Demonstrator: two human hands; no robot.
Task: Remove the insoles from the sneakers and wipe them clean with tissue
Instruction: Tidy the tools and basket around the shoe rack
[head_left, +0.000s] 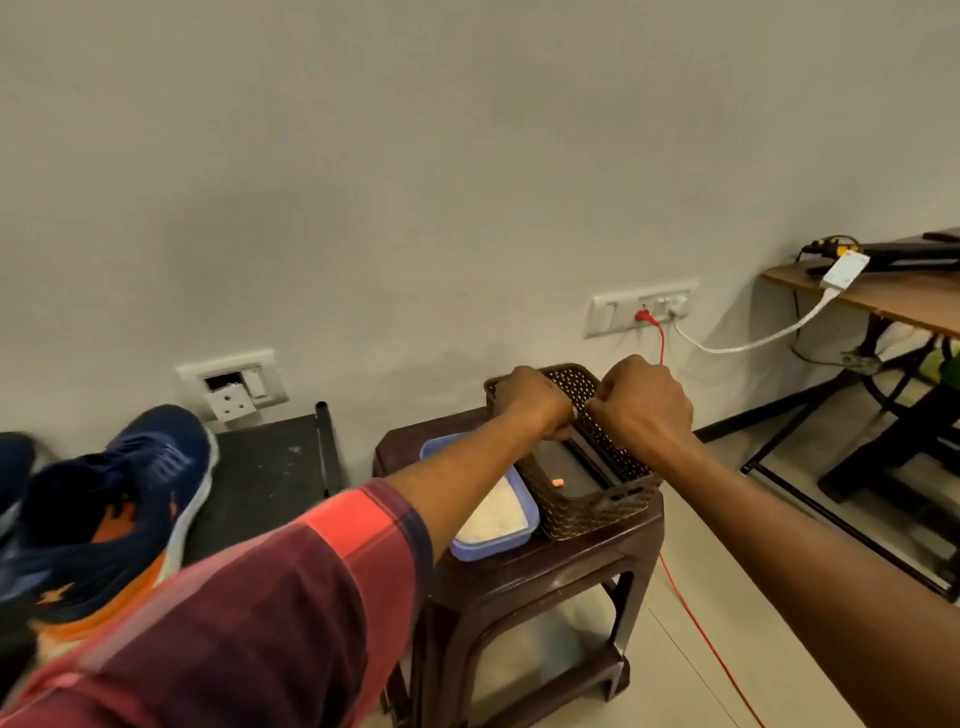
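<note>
A navy sneaker with orange trim (119, 504) lies on a black stand at the left. The edge of a second sneaker (13, 467) shows at the far left. No insole is in view. A blue tray (527, 530) holding white tissue (493, 512) sits on a brown plastic stool (545, 577). Beside it stands a dark perforated basket (597, 499). My left hand (535, 400) and my right hand (644, 400) hover over the basket's far end, fingers curled. Between them they pinch a small white piece, seemingly tissue (584, 409); it is mostly hidden.
Inside the basket lies a flat black object (566, 467) with a small orange bit (558, 483) on it. A red cable (696, 623) runs from the wall socket (641, 312) down past the stool. A wooden table (883, 296) with black legs stands at the right.
</note>
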